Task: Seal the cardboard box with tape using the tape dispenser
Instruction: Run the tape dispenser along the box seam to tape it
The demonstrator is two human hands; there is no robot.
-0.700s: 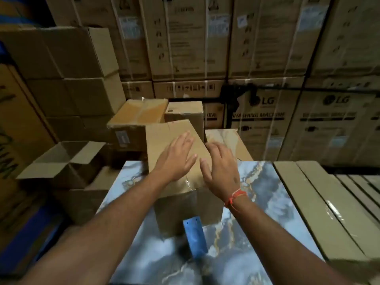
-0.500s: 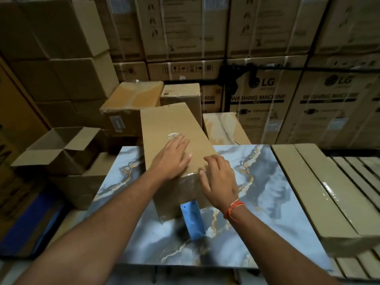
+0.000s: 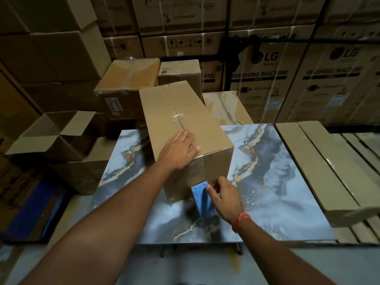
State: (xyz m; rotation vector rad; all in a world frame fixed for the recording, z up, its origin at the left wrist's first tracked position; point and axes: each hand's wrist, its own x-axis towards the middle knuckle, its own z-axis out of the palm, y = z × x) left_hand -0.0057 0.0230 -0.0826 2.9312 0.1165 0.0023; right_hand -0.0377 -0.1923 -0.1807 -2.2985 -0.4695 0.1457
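A closed brown cardboard box (image 3: pixel 185 112) stands on a blue marbled tabletop (image 3: pixel 273 175). Clear tape (image 3: pixel 178 120) runs along its top seam and down the near face. My left hand (image 3: pixel 178 151) lies flat on the box top at the near edge, fingers together. The blue tape dispenser (image 3: pixel 202 199) leans against the box's near face, its lower end dark and blurred. My right hand (image 3: pixel 225 197) is at the dispenser's right side, thumb and fingertips touching its upper end; I cannot tell whether it grips it.
Stacked cartons (image 3: pixel 267 75) fill the back wall. An open empty box (image 3: pixel 55 132) sits left of the table, a taped box (image 3: pixel 127 83) behind it. Long flat cartons (image 3: pixel 320 165) lie along the table's right edge.
My right hand came off the box top and dropped down the near face to the blue dispenser. My left hand slid nearer, to the box's near edge. The view tilted down.
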